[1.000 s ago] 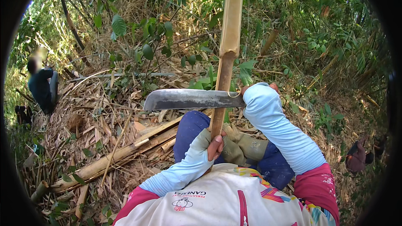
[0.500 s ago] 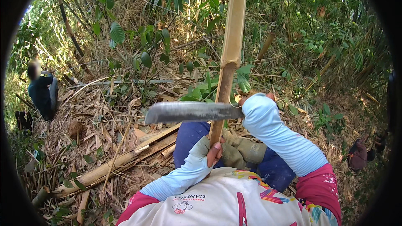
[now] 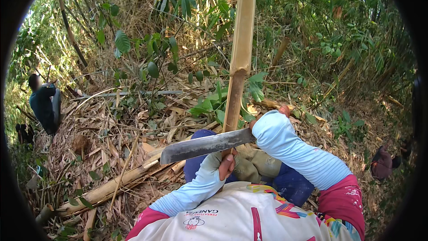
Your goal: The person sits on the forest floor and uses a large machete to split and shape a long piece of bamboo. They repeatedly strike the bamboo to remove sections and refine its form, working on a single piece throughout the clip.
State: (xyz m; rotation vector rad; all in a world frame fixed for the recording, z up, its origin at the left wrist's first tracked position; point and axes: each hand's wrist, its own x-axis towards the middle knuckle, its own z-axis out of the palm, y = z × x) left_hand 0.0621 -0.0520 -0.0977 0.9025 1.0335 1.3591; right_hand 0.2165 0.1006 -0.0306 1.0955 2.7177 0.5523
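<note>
Left hand [image 3: 225, 166] grips bamboo pole [image 3: 241, 53]; right hand [image 3: 267, 118] (mostly sleeve-hidden) holds machete [image 3: 206, 145] across it.

Single view only: head camera, worn on person's head, fisheye, dark round rim at corners. Looks forward and down over own chest toward upright bamboo pole [image 3: 240, 58], which stands near frame centre, very close to lens. Below pole: wearer's shirt and both sleeved forearms, entering from lower edge. Behind pole: slope of dry leaf litter and green thicket, farther off. Far left of pole: another person [image 3: 43, 102], small, distant. Straight stems bend toward rim. No second view, so no overlap.
</note>
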